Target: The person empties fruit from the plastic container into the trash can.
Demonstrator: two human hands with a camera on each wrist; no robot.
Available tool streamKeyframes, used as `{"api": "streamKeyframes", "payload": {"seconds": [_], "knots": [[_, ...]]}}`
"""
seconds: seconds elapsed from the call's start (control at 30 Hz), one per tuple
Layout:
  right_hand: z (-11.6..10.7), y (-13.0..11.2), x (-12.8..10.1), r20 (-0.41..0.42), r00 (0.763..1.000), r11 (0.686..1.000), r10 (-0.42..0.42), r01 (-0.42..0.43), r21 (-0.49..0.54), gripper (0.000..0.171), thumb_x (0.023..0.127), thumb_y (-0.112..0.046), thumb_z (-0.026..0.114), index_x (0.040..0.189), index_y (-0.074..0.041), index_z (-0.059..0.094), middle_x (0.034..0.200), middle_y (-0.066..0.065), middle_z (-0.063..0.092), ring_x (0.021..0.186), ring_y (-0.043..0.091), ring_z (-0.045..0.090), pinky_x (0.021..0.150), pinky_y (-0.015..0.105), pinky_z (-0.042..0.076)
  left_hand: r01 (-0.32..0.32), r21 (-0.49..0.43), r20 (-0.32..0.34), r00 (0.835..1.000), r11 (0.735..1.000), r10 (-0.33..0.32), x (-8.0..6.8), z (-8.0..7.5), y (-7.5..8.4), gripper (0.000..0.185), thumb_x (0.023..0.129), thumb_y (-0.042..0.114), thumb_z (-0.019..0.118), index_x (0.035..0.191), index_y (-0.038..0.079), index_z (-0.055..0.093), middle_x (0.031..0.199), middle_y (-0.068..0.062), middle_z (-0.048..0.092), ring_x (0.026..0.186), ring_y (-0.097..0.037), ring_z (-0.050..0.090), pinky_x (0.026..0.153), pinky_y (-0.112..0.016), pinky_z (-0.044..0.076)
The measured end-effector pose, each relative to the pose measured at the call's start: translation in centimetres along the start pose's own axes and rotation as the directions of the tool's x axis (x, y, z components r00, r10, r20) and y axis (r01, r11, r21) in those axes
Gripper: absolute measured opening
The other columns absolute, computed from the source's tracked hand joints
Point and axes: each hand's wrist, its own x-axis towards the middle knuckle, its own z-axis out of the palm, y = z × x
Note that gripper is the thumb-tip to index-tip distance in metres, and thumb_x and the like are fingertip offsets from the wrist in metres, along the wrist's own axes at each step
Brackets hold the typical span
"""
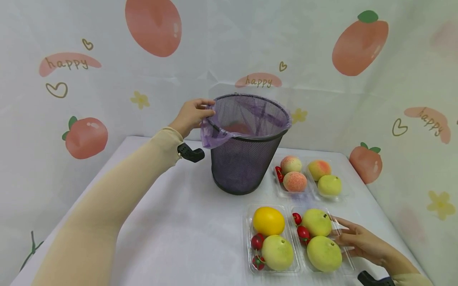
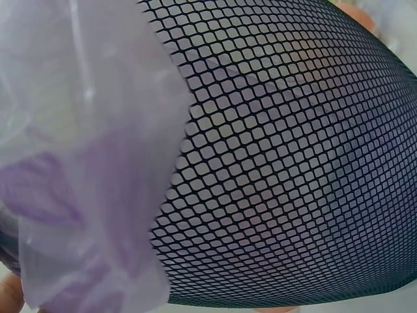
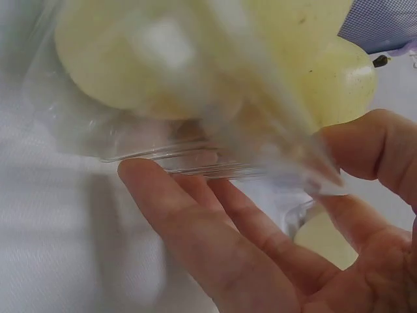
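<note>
A black mesh wastebasket (image 1: 243, 163), lined with a purple plastic bag (image 1: 218, 137) folded over its rim, stands at the back of the table. My left hand (image 1: 195, 115) pinches the bag-covered rim on its left side. Mesh and draped bag fill the left wrist view, with a bit of fingertip at the lower left corner. My right hand (image 1: 361, 240) grips the right edge of a clear plastic container (image 1: 310, 270) holding two yellow-green fruits (image 1: 325, 253) and small red fruits (image 1: 303, 234). In the right wrist view its thumb lies above the edge, fingers beneath.
Left of the gripped container sits another clear container (image 1: 252, 254) with a lemon (image 1: 269, 221), a yellow-green fruit (image 1: 277, 252) and small red fruits. Behind are clear containers with peaches (image 1: 295, 182) and other fruits (image 1: 329, 185). A fruit-printed cloth (image 1: 186, 79) hangs behind the table.
</note>
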Motion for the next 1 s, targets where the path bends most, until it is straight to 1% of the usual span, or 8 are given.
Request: {"api": "streamKeyframes", "payload": {"seconds": [0.13,0.2,0.37,0.63,0.83,1.0], "knots": [[0.06,-0.31,-0.13,-0.033,0.999,0.999,0.027,-0.029,-0.033,0.053,0.102,-0.011,0.042,0.115,-0.062,0.049,0.124,-0.004,0.061,0.106,0.01,0.062,0.085,0.043,0.055,-0.005,-0.011,-0.001,1.0,1.0,0.005,-0.08,-0.04,0.06,0.043,0.092,0.011,0.062,0.135,0.013,0.057,0.137,-0.011,0.047,0.109,-0.019,0.053,0.097,-0.041,0.049],[0.06,-0.4,-0.2,-0.025,0.999,0.999,0.03,-0.031,-0.037,0.053,0.102,-0.013,0.041,0.116,-0.063,0.048,0.123,-0.005,0.061,0.105,0.01,0.062,0.085,0.042,0.055,-0.008,-0.012,0.001,1.0,1.0,0.008,-0.15,-0.04,0.1,0.044,0.092,0.011,0.062,0.136,0.013,0.056,0.138,-0.011,0.046,0.11,-0.019,0.053,0.097,-0.041,0.049],[0.03,-0.33,-0.38,0.014,1.0,0.999,0.002,-0.002,-0.04,0.055,0.104,-0.013,0.036,0.122,-0.064,0.046,0.121,-0.008,0.061,0.106,0.009,0.061,0.085,0.039,0.055,-0.006,0.0,0.005,1.0,1.0,0.006,-0.24,-0.03,0.15,0.044,0.092,0.011,0.062,0.136,0.013,0.056,0.137,-0.011,0.047,0.111,-0.02,0.053,0.097,-0.041,0.048],[-0.17,-0.42,-0.46,-0.044,0.999,0.996,0.016,-0.02,-0.085,0.054,0.104,-0.015,0.038,0.119,-0.067,0.044,0.126,-0.003,0.058,0.105,0.012,0.062,0.085,0.039,0.055,-0.008,0.011,0.001,1.0,1.0,0.008,-0.33,-0.03,0.23,0.043,0.092,0.012,0.062,0.135,0.014,0.057,0.135,-0.009,0.049,0.104,-0.017,0.054,0.094,-0.039,0.05],[-0.18,-0.71,-0.46,-0.046,0.999,0.995,0.02,-0.025,-0.101,0.056,0.104,-0.015,0.036,0.121,-0.068,0.041,0.125,-0.003,0.062,0.105,0.012,0.064,0.085,0.038,0.055,-0.013,0.02,0.0,1.0,1.0,0.013,-0.2,-0.03,0.16,0.043,0.092,0.012,0.062,0.134,0.014,0.057,0.134,-0.009,0.05,0.104,-0.017,0.054,0.093,-0.039,0.05],[-0.12,-0.81,-0.38,-0.052,0.998,0.992,0.044,-0.049,-0.116,0.053,0.105,-0.019,0.034,0.122,-0.07,0.038,0.128,-0.003,0.059,0.106,0.011,0.061,0.088,0.039,0.054,-0.011,0.024,0.004,1.0,1.0,0.01,-0.14,-0.05,0.13,0.043,0.092,0.012,0.062,0.135,0.014,0.057,0.135,-0.009,0.051,0.105,-0.017,0.055,0.094,-0.04,0.05]]}}
